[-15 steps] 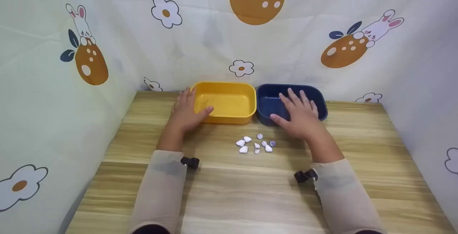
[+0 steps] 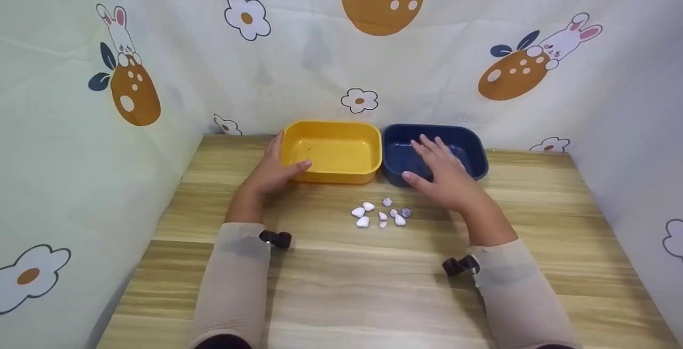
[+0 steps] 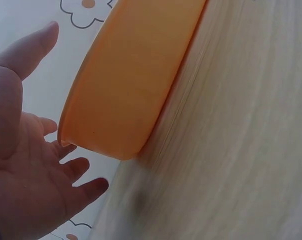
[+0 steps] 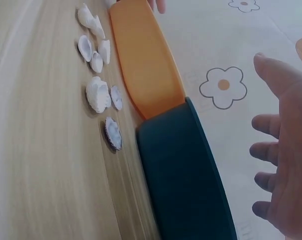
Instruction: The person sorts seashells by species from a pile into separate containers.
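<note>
My left hand (image 2: 272, 170) is at the left end of a yellow plastic bin (image 2: 332, 178), thumb over the near rim and fingers beside the end wall. In the left wrist view its fingers (image 3: 76, 169) are spread and loosely bent near the bin's corner; whether they touch it I cannot tell. Over a dark blue bin (image 2: 392, 170) hovers my right hand (image 2: 445, 175), fingers extended, holding nothing. The right wrist view shows that hand (image 4: 296, 155) above the blue bin's rim. Several small whitish seashells (image 2: 363, 222) lie loose on the table in front of the bins.
The two bins stand side by side on a wood-grain table (image 2: 341, 285), close to the back curtain (image 2: 299, 71). Patterned cloth also hangs at the left and right. A black strap-like device (image 2: 276, 239) sits at the left wrist, another (image 2: 460, 265) at the right.
My left hand has shifted slightly left and toward me, its fingers now lower along the yellow bin's end. The right hand's fingers have drawn closer together. Shells and bins stay put.
</note>
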Demonstrator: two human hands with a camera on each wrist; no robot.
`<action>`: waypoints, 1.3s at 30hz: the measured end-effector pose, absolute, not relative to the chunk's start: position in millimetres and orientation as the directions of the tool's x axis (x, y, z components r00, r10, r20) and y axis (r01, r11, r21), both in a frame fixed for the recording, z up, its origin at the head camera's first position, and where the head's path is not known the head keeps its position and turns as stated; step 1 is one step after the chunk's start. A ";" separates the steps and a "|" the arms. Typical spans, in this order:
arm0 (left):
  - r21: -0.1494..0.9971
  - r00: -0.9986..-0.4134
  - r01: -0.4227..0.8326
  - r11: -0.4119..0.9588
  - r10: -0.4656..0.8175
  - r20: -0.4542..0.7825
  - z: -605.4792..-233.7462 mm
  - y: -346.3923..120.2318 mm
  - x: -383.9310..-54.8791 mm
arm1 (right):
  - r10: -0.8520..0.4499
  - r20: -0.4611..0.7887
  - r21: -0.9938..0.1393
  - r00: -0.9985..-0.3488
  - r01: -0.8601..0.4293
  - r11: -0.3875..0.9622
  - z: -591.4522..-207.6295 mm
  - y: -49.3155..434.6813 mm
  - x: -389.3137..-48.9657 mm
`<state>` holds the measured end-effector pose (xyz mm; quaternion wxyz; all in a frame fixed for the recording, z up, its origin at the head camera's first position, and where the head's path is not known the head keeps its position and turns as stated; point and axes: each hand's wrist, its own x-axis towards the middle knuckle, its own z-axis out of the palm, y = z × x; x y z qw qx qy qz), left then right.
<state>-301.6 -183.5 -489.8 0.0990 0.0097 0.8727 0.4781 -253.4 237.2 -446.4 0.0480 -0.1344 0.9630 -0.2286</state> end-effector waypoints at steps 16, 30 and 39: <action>0.935 -0.968 -0.123 0.332 0.170 -0.187 -501.1 -191.7 -307.1 | -0.399 0.003 -0.513 -0.917 -0.344 0.787 -445.3 246.7 -243.9; 0.943 -0.965 -0.132 0.304 0.176 -0.192 -501.6 -190.5 -308.4 | -0.445 0.114 -0.598 -0.888 -0.419 0.683 -449.9 251.2 -238.2; 0.950 -0.962 -0.141 0.279 0.187 -0.198 -504.1 -191.7 -306.8 | -0.484 -0.036 -0.643 -0.874 -0.351 0.681 -457.3 251.2 -236.4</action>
